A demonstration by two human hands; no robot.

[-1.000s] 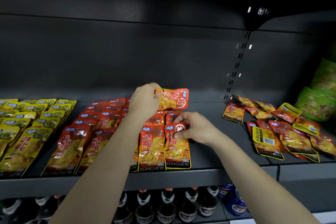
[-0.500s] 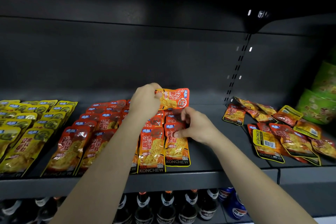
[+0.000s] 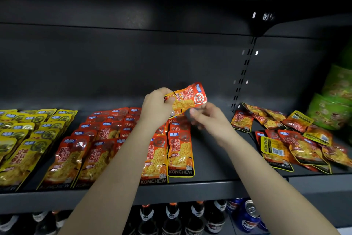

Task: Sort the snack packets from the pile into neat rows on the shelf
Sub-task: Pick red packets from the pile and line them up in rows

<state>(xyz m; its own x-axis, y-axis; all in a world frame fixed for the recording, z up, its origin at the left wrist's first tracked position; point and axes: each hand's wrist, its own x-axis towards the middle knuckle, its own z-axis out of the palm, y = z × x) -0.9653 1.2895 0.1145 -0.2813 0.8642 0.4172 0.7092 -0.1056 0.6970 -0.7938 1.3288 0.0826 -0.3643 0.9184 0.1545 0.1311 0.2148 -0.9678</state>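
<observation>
My left hand [image 3: 155, 108] grips an orange snack packet [image 3: 187, 99] by its left end and holds it above the shelf [image 3: 209, 158]. My right hand [image 3: 208, 120] hovers just under the packet's right end with its fingers loosely bent; whether they touch the packet is unclear. Below them lie rows of orange packets [image 3: 180, 151], overlapping front to back. Rows of yellow packets [image 3: 22, 139] fill the shelf's left part. A loose pile of mixed packets [image 3: 291, 139] lies at the right.
Green bags [image 3: 331, 109] are stacked at the far right. Bottles [image 3: 171, 219] and blue cans [image 3: 249, 213] stand on the level below. A bare strip of shelf lies between the orange rows and the pile. A slotted upright [image 3: 243, 74] runs up the back wall.
My right hand has lifted off the front orange packet in the row and risen to the packet held in my left hand. That packet has tilted up slightly.
</observation>
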